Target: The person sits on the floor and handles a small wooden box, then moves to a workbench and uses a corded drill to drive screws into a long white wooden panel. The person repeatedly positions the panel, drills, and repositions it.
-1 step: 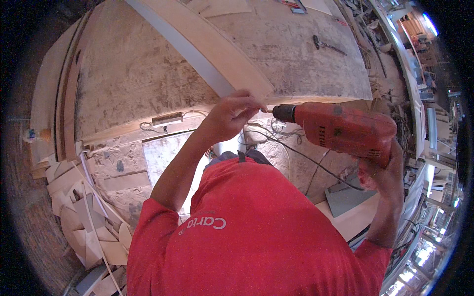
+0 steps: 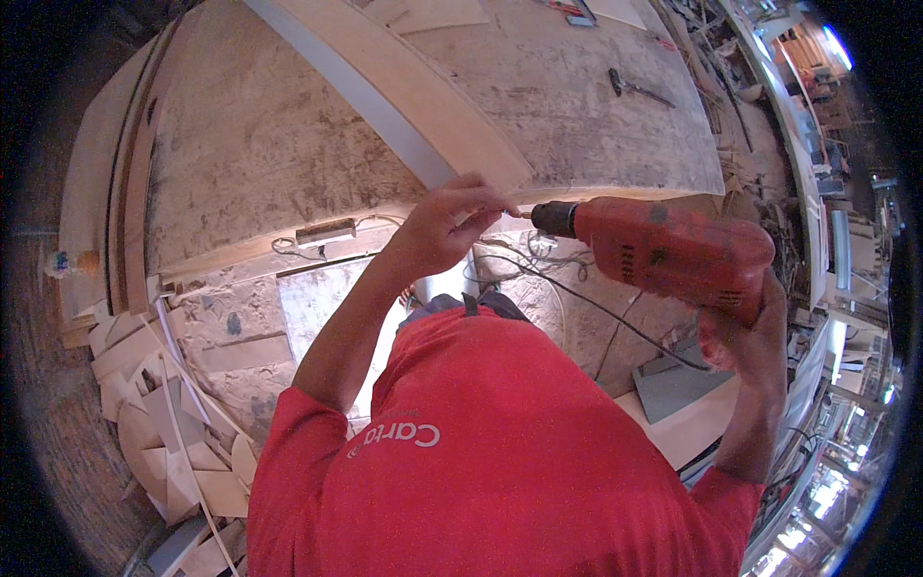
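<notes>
Gripping red drill [image 2: 673,245] w/ R hand [image 2: 766,332], fingers wrapped rd. its rear lower end, partly hidden. Body's scuffed, dark vent slots [image 2: 627,264] on side, black chuck [image 2: 553,219] up front, thin bit [image 2: 524,214] pointing L. Drill's approx. level, by near edge of bench [image 2: 279,163], to R of L hand [image 2: 447,231]. L thumb & fingertips drawn close tog. at bit's tip; can't tell if pinching it or just beside. Pale board [image 2: 413,87] lies on bench beyond L hand.
</notes>
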The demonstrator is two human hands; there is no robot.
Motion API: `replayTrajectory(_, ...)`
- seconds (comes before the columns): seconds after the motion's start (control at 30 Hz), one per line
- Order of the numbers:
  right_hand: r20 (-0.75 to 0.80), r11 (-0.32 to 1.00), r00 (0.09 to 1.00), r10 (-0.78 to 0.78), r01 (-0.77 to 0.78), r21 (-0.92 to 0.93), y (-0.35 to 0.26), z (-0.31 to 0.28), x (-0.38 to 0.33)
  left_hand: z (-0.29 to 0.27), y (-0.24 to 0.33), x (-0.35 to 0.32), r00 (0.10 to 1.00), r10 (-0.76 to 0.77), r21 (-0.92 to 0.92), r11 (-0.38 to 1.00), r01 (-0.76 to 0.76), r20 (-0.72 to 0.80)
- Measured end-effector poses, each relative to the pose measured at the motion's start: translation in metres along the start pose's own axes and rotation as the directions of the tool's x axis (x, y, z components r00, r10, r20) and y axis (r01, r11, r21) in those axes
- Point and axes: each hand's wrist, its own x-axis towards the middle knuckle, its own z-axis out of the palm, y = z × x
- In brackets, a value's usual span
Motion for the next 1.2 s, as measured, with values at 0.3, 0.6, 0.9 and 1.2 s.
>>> replayTrajectory(0.3,0.061,0.998,0.998,-0.022,0.018,0.061,-0.001,-0.004,0.01,-0.002,0.0,0.004,0.998,0.067,0.023,0.997,-0.067,-0.005)
replayTrajectory(0.6,-0.079,0.96,0.982,0.17,-0.183,-0.213,-0.054,0.0,0.007,-0.025,0.008,0.013,0.974,0.109,0.199,0.968,-0.149,0.2)
replayTrajectory(0.9,0.267,0.859,0.964,0.006,0.132,-0.494,-0.176,0.022,0.044,-0.037,-0.013,0.055,0.989,0.047,0.227,0.971,-0.079,0.139)
replayTrajectory(1.2,0.458,0.777,0.886,-0.07,0.336,-0.532,-0.189,0.046,0.049,-0.029,-0.052,0.054,0.969,0.18,0.199,0.957,-0.213,0.17)
